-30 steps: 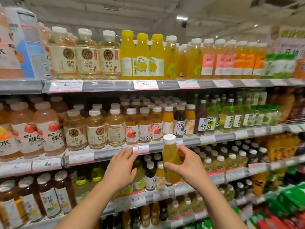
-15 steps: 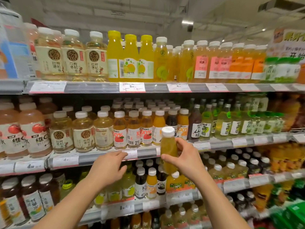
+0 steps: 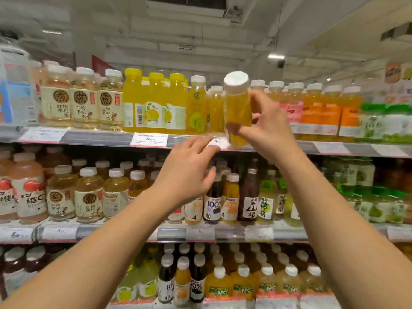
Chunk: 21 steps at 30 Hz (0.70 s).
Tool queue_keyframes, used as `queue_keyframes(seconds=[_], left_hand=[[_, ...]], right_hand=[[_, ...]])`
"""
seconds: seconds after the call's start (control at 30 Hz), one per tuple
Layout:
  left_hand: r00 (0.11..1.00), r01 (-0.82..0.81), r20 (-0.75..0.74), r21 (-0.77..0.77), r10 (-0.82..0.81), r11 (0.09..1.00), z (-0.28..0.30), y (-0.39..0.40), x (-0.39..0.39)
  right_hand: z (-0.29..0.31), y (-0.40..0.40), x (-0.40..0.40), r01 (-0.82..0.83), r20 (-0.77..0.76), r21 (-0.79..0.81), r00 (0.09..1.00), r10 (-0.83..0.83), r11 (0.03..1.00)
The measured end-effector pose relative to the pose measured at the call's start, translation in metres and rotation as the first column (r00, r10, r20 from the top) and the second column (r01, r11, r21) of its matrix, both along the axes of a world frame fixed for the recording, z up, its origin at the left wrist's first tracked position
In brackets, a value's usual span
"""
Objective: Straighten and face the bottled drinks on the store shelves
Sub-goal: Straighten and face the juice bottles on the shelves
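Observation:
My right hand (image 3: 266,128) grips a yellow juice bottle (image 3: 237,108) with a white cap, held tilted in front of the top shelf (image 3: 93,137), beside a lime-labelled yellow bottle (image 3: 197,108). My left hand (image 3: 189,172) is open with fingers spread, just below the top shelf's edge and in front of the middle shelf's bottles. It holds nothing. Small juice bottles (image 3: 230,197) stand behind it on the middle shelf (image 3: 223,233).
Pale tea bottles (image 3: 83,101) and yellow-capped bottles (image 3: 153,103) fill the top shelf's left; orange and pink ones (image 3: 321,108) the right. Price tags (image 3: 149,139) line the shelf edges. A lower shelf holds NFC juice bottles (image 3: 243,284).
My right hand has lifted the yellow bottle from the middle shelf's height up to the top shelf. My left hand rose too. The view has tilted upward.

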<state>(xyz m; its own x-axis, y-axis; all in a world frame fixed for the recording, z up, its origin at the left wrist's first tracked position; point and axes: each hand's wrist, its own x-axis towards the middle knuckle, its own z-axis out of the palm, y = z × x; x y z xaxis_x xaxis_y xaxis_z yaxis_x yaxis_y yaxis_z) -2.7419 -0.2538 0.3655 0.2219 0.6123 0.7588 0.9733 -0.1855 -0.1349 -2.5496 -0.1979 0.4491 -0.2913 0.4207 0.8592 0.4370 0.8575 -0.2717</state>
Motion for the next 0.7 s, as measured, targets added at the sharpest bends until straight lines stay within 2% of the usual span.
queue_keyframes(seconds=[0.23,0.43,0.63,0.7], left_hand=[[0.988,-0.15,-0.031,-0.044,0.149,0.988,-0.007,0.024,0.004],[0.987,-0.159,-0.041,-0.034,0.157,0.987,-0.006,0.025,0.0],[0.989,-0.138,-0.053,-0.005,0.138,0.99,-0.006,0.027,-0.002],[0.99,-0.132,-0.051,-0.006,0.132,0.991,-0.006,0.028,-0.003]], right_hand=[[0.041,0.05,-0.028,-0.045,-0.114,-0.044,0.993,0.04,0.998],[0.032,0.081,-0.057,0.073,-0.038,-0.139,0.996,-0.078,0.988],[0.034,0.081,-0.07,0.22,-0.06,-0.109,0.972,-0.227,0.969],[0.036,0.079,-0.074,0.305,-0.024,-0.071,0.951,-0.308,0.95]])
